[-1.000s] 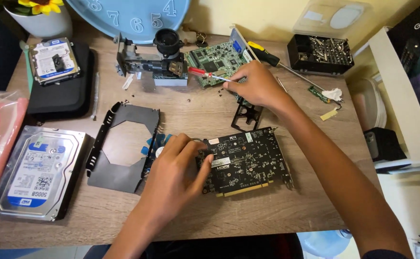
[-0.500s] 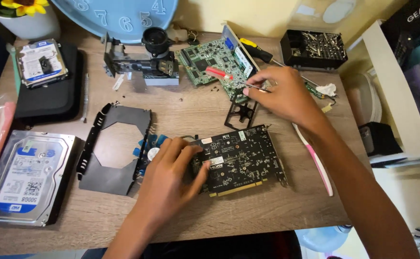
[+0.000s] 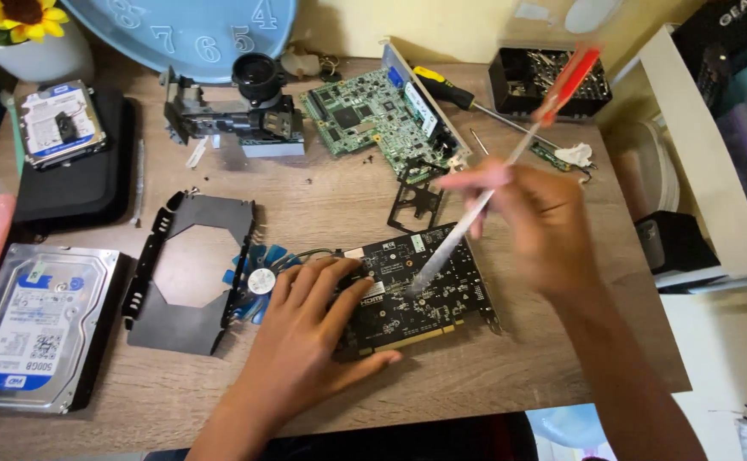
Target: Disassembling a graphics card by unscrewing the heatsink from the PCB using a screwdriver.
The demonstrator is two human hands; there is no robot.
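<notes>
A black graphics card (image 3: 429, 286) lies flat on the wooden desk (image 3: 322, 205), circuit side up. My left hand (image 3: 309, 333) rests on its left end, fingers spread, pinning it down. My right hand (image 3: 535, 226) grips a screwdriver (image 3: 493, 175) with a red handle and a long shaft. The screwdriver is tilted, handle up to the right, and its tip sits over the middle of the card. Motion blurs my right hand and the tool.
A black fan shroud (image 3: 190, 269) with a blue fan (image 3: 258, 277) lies left of the card. A small black bracket (image 3: 416, 205), a green circuit board (image 3: 373, 115), a lens assembly (image 3: 237, 107), two hard drives (image 3: 36, 320), a yellow-handled screwdriver (image 3: 454, 94) and a bit case (image 3: 548, 81) surround it.
My right hand came down from the green board with the red-handled screwdriver and swung it upright, bringing its tip over the graphics card. My left hand stayed on the card.
</notes>
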